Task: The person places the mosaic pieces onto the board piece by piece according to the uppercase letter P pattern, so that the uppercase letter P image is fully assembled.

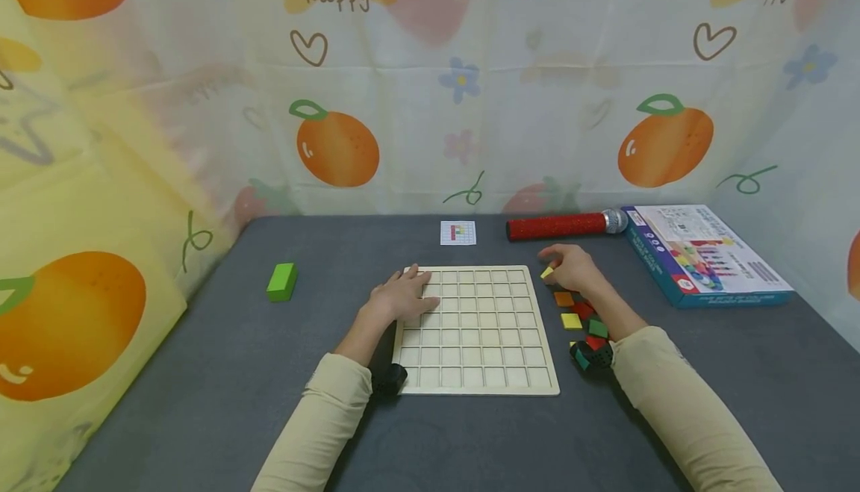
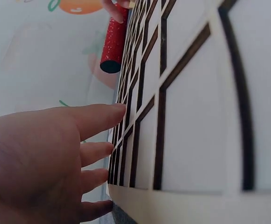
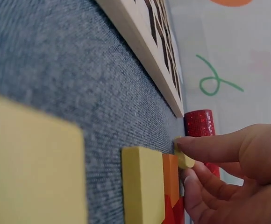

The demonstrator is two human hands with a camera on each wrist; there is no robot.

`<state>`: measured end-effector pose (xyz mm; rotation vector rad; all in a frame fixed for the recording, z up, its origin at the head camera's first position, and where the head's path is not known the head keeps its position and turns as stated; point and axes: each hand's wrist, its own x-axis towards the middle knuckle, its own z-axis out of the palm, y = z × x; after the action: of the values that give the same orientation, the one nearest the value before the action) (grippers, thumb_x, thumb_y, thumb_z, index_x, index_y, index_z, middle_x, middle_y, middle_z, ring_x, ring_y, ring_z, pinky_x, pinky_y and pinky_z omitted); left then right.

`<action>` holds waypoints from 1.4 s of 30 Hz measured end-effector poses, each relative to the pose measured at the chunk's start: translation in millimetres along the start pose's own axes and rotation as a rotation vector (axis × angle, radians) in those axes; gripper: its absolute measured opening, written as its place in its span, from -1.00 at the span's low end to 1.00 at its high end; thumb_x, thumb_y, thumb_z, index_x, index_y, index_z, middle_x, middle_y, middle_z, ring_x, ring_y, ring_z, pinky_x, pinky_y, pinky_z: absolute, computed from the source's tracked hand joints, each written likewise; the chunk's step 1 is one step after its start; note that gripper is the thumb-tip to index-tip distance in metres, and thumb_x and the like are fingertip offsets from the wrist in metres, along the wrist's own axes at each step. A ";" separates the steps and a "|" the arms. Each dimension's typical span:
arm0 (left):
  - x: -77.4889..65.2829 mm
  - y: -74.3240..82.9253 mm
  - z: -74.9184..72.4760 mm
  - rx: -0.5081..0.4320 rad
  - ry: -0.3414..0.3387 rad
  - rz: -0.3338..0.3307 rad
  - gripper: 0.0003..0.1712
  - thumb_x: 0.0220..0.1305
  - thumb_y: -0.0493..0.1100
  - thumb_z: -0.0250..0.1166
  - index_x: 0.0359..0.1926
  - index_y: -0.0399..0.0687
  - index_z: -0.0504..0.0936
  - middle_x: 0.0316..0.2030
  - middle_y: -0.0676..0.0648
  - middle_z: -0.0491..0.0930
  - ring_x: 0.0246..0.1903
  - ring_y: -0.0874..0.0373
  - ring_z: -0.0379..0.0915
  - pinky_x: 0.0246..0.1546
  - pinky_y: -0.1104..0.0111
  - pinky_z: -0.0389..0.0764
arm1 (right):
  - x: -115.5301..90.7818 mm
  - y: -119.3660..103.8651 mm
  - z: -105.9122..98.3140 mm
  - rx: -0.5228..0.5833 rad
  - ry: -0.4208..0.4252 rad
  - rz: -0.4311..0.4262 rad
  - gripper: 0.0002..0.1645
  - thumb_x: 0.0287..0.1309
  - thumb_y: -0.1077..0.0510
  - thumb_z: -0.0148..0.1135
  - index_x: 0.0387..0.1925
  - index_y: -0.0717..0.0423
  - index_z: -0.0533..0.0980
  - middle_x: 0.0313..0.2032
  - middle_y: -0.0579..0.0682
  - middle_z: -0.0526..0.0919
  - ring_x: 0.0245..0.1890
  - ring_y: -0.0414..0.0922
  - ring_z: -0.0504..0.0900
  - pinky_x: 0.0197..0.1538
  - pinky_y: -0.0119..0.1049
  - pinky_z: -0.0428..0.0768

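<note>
Right hand (image 1: 574, 268) pinches one yellow tile (image 1: 547, 272) between thumb and fingers, just beside the far right corner of the one grid board (image 1: 477, 320); left hand (image 1: 399, 298), fingers straight and slightly spread, rests on the board's left side. No tile shows in the visible squares, so work looks barely begun, with loose tiles near the right edge: two yellow (image 1: 572, 321), one orange (image 1: 564, 299), at least two red (image 1: 596, 343) and one green (image 1: 597, 328), wrist hiding some. Farther out: one green block (image 1: 281, 282) left, one card (image 1: 458, 233) and one red microphone (image 1: 558, 226) beyond, one box (image 1: 725, 260) right.
</note>
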<state>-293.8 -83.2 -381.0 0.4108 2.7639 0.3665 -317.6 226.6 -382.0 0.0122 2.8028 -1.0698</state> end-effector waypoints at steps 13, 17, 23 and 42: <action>-4.5 -3.7 -1.6 -0.016 -0.004 0.052 -0.24 0.40 0.18 0.04 0.49 0.04 0.06 0.47 -0.15 -0.15 0.42 -0.18 -0.24 0.23 -0.21 0.02 | -3.7 2.2 0.5 0.041 0.046 0.008 -0.49 0.16 0.17 0.33 0.13 0.23 0.48 -0.10 0.25 0.54 -0.16 0.11 0.56 -0.18 -0.12 0.54; -5.6 -4.4 -2.0 -0.014 -0.009 0.055 -0.24 0.41 0.18 0.03 0.49 0.05 0.04 0.48 -0.14 -0.17 0.42 -0.17 -0.25 0.24 -0.20 0.01 | -7.3 -0.6 1.4 0.105 0.051 0.010 -0.53 0.18 0.13 0.32 0.09 0.25 0.50 -0.11 0.25 0.59 -0.21 0.05 0.63 -0.21 -0.16 0.59; -7.4 -6.7 -3.5 -0.020 -0.019 0.068 -0.24 0.42 0.16 0.04 0.49 0.03 0.03 0.48 -0.15 -0.17 0.42 -0.18 -0.26 0.23 -0.21 -0.01 | -10.0 -2.0 2.9 0.186 0.032 0.001 -0.53 0.21 0.17 0.29 0.12 0.28 0.51 -0.02 0.28 0.59 -0.23 0.00 0.67 -0.22 -0.21 0.63; -10.5 -22.1 0.3 -0.053 -0.024 0.187 -0.29 0.45 0.08 0.00 0.48 -0.08 0.06 0.46 -0.22 -0.12 0.41 -0.22 -0.28 0.28 -0.16 -0.13 | -9.6 -13.7 12.8 0.304 -0.075 -0.091 -0.50 0.16 0.24 0.32 0.12 0.35 0.48 -0.14 0.24 0.63 -0.32 -0.07 0.67 -0.23 -0.23 0.63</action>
<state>-289.3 -107.0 -385.0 0.6588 2.6926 0.4754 -307.2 208.3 -381.0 -0.1217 2.5696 -1.4747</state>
